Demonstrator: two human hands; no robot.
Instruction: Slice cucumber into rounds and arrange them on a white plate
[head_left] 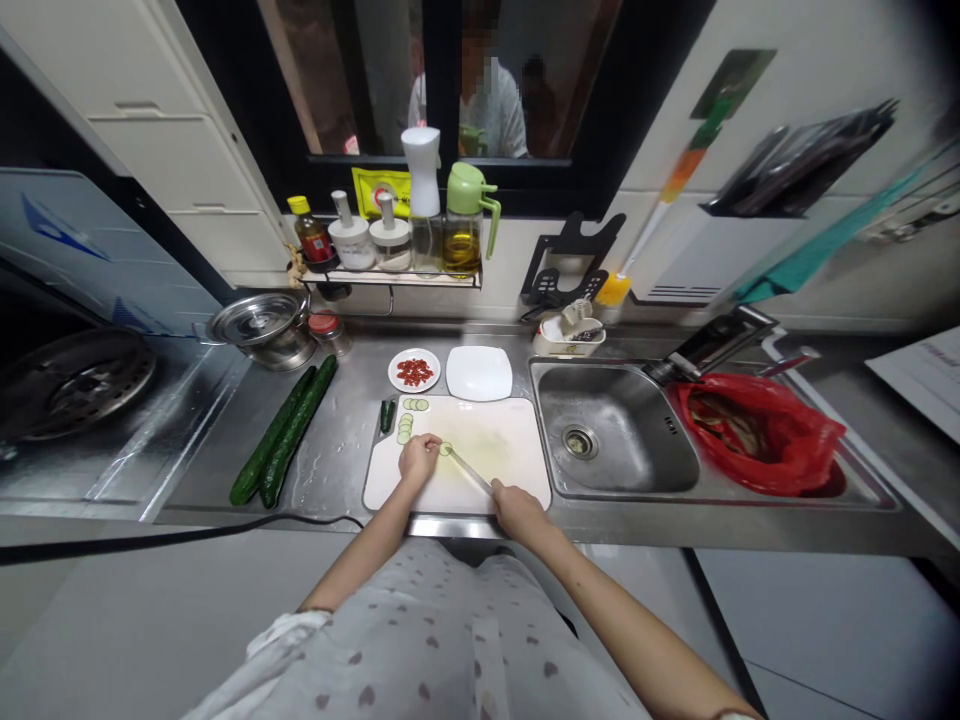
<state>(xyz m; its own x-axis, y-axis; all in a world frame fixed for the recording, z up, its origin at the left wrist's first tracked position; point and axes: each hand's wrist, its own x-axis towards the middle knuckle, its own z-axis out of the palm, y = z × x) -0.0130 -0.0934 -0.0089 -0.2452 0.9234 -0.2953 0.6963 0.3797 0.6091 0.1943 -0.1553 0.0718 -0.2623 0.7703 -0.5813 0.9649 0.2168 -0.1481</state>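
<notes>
Cucumber slice [445,449], thin and ring-like, in the head view lies near the middle of the cutting board [465,490], between the left hand [420,456] and the tip of the kitchen knife [472,472]. Left hand is nearer, just left of it, fingers bent; whether they pinch it I cannot tell. Right hand [519,510] grips the knife at the board's near right part, the blade's long axis slanting away and leftward to the slice. More cucumber slices [405,426] overlap towards the board's far left corner. Beneath the board is a stainless-steel counter [341,440]; left of it lie two whole cucumbers [296,435], right of it the sink [622,430], beyond it a white plate [479,373] and a condiment shelf [420,280].
</notes>
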